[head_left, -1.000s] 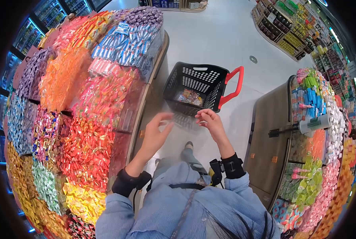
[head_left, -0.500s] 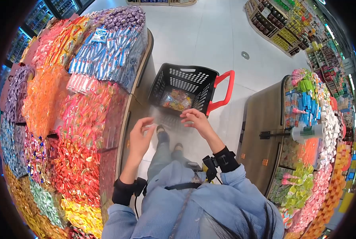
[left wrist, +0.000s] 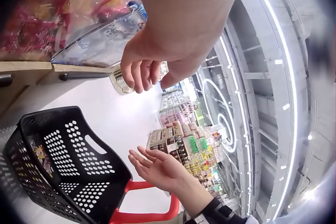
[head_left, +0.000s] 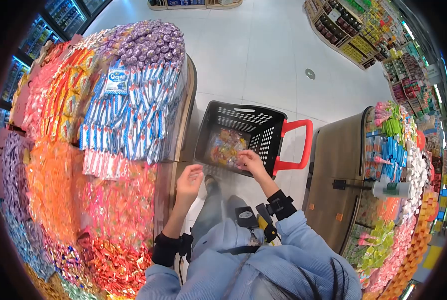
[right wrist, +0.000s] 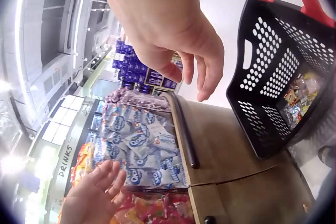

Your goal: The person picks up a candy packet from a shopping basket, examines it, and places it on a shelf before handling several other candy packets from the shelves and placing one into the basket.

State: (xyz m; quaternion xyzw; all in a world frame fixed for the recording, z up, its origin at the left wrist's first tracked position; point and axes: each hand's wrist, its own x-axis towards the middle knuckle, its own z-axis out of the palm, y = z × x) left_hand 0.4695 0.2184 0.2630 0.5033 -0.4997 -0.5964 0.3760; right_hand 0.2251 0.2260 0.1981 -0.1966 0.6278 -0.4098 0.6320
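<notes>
Both hands hang in the air in front of the body, holding nothing. The left hand (head_left: 189,183) is beside the candy counter, its fingers loosely bent in the left wrist view. My right hand (head_left: 252,163) is over the near edge of the black basket (head_left: 270,118), with relaxed, slightly bent fingers in the right wrist view (right wrist: 181,43). Wrapped candies in clear packaging (head_left: 228,146) lie at the bottom of the basket, whose red handle (head_left: 308,145) points right. To the left, blue-and-white packets (head_left: 143,95) and purple-wrapped sweets (head_left: 156,42) cover the counter.
The candy counter's wooden edge (head_left: 184,112) runs along the left. On the right stands another candy counter (head_left: 336,160) with a white cylinder (head_left: 391,189) on an arm. Stocked shelves (head_left: 344,32) are at the far right, beyond the pale floor (head_left: 263,55).
The view has shifted along the left counter, bringing the blue-and-white packets closer. Both hands stay unfilled; the right one now appears over the basket's near edge.
</notes>
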